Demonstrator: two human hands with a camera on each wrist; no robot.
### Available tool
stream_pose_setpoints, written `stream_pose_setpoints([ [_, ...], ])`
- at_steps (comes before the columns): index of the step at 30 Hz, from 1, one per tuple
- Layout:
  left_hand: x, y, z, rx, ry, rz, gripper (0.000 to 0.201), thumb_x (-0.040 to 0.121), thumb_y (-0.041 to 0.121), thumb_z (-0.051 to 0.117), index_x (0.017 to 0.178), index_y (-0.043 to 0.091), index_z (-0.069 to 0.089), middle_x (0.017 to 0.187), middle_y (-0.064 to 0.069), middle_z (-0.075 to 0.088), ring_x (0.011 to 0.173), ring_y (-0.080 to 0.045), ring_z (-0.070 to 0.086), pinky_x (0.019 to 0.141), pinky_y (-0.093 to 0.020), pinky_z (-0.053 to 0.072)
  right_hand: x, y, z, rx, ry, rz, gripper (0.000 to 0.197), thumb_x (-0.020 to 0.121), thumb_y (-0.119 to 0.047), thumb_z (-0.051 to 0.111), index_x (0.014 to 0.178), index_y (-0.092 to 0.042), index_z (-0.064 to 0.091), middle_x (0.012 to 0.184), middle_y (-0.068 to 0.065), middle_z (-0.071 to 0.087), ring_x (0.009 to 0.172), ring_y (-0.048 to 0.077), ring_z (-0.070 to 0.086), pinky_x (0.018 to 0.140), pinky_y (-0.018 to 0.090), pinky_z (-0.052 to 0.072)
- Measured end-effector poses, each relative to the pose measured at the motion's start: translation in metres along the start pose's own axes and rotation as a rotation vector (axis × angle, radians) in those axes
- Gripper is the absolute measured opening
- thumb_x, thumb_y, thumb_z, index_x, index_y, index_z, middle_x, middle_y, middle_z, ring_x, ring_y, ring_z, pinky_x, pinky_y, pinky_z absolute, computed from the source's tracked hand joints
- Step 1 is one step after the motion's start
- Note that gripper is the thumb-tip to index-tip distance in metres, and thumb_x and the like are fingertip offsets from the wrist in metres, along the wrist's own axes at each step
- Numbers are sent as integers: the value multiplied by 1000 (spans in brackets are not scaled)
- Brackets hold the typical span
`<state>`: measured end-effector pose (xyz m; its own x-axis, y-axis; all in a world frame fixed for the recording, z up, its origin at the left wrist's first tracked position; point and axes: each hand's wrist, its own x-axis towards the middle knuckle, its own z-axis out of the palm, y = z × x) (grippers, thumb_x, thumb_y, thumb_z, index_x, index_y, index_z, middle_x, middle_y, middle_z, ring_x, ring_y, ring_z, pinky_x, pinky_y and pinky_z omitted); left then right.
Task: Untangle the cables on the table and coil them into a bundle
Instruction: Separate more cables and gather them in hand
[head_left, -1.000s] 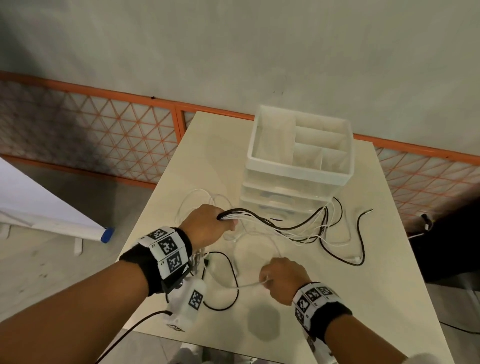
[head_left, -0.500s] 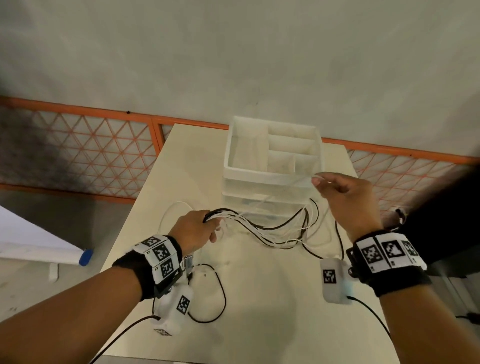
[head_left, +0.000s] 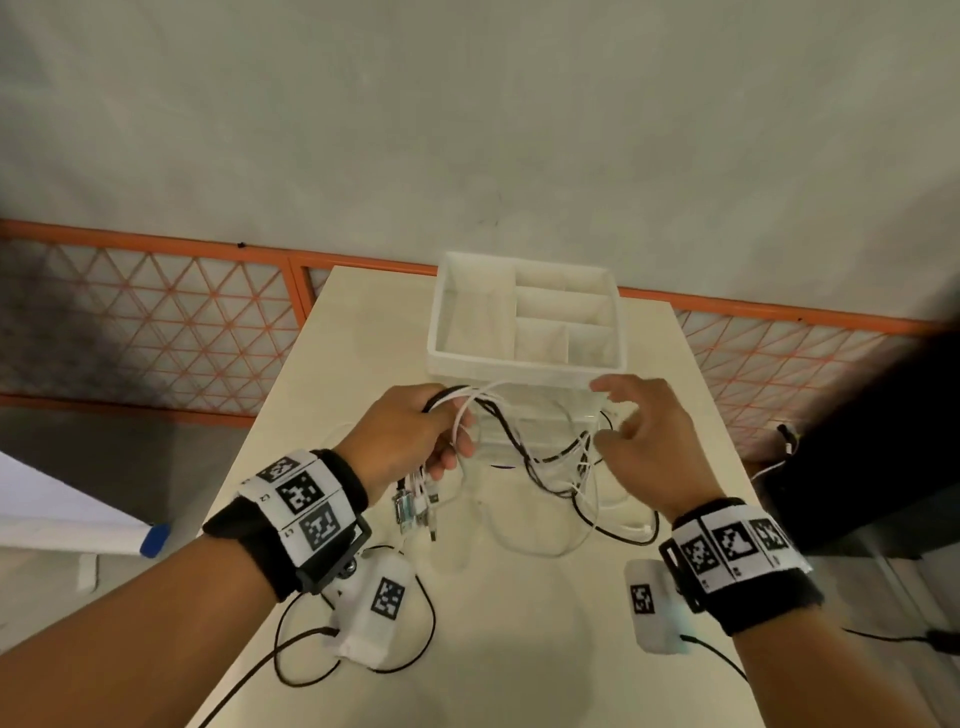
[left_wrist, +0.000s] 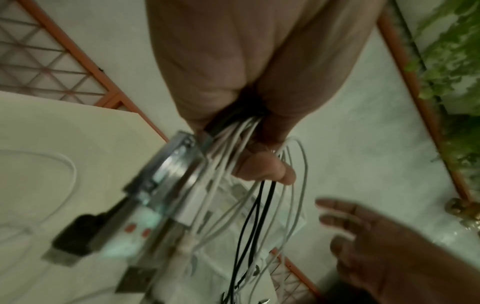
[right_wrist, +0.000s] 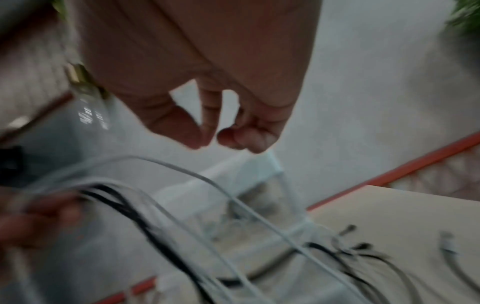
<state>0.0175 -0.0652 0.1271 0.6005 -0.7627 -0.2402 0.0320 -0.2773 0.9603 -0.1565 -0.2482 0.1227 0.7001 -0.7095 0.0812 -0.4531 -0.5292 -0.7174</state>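
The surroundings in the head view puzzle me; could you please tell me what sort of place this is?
Probably a terrace or balcony used as a recording spot: a small table stands against an orange lattice railing, green foliage grows beyond it, and a white drawer organizer sits on the table.

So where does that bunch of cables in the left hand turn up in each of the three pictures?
Head view: the cable bunch sits centre-left, gripped by the left hand.
Left wrist view: the bunch is mid-frame, emerging below the curled fingers.
Right wrist view: blurred, it lies at lower left.
Shared landmark: the white drawer organiser, also at and.
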Motion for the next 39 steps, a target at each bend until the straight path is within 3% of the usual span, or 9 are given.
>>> stream_pose_setpoints([
  [4, -3, 6, 12, 23, -50, 4, 25, 101, 12, 47, 91, 0, 66, 68, -12, 69, 50, -19, 55, 43, -26, 43, -17, -45, 20, -4, -278, -382, 42, 76, -5, 74, 108, -31, 68, 100, -19, 56, 69, 0, 54, 66, 11, 42],
  [10, -3, 19, 9, 81, -72, 37, 24, 100, 11, 48, 94, -2, 66, 65, -11, 69, 49, -21, 49, 42, -25, 37, -13, -55, 39, 2, 11, -408, 31, 83, -25, 69, 103, -29, 45, 74, -9, 54, 53, 4, 49, 50, 25, 42],
  [13, -3, 18, 8, 38, -101, 36, 27, 101, 17, 51, 94, -4, 66, 66, -13, 69, 50, -20, 49, 42, -25, 37, -8, -58, 34, -53, -29, -450, 20, 88, -30, 69, 105, -35, 58, 68, -7, 61, 50, 3, 49, 52, 30, 47],
  [18, -1, 12, 11, 36, -46, 53, 23, 101, 14, 51, 87, 7, 68, 65, -10, 69, 51, -15, 46, 48, -25, 38, 7, -56, 17, 36, 94, -284, 10, 88, -37, 73, 84, -28, 70, 51, -1, 60, 41, 11, 47, 49, 28, 47],
  [23, -1, -4, 3, 69, 6, -48, 25, 102, 16, 50, 86, 8, 68, 57, -3, 61, 64, -19, 53, 63, -28, 41, 26, -44, -13, 233, 368, -70, 17, 88, -50, 71, 84, -33, 70, 60, 4, 69, 63, 31, 69, 56, 39, 55],
  [27, -1, -5, 0, -86, 19, -93, 24, 103, 12, 47, 94, -2, 64, 52, -5, 54, 58, -21, 56, 65, -32, 48, 31, -27, -19, 259, 412, 25, 23, 86, -56, 69, 81, -34, 73, 61, 0, 69, 59, 20, 66, 57, 33, 52],
  [32, 1, -8, -3, -91, -14, -123, 20, 104, 14, 46, 95, 6, 63, 56, -5, 59, 71, -28, 67, 92, -50, 51, 38, -15, -21, 341, 530, 121, 27, 86, -57, 68, 67, -38, 64, 61, -6, 66, 54, 10, 58, 61, 26, 46],
  [36, -3, -9, -6, -96, -17, -163, 20, 104, 18, 44, 93, 12, 59, 64, -6, 59, 86, -34, 72, 79, -44, 47, 42, 1, -19, 409, 576, 195, 31, 87, -63, 62, 79, -33, 66, 60, -4, 67, 50, 10, 55, 58, 29, 45],
  [39, -3, -9, -12, -173, 7, -144, 20, 104, 17, 46, 96, 8, 63, 65, -7, 52, 75, -30, 69, 78, -49, 52, 46, 30, -10, 351, 543, 337, 48, 79, -77, 54, 84, -31, 65, 63, -2, 72, 62, 17, 65, 69, 40, 57],
])
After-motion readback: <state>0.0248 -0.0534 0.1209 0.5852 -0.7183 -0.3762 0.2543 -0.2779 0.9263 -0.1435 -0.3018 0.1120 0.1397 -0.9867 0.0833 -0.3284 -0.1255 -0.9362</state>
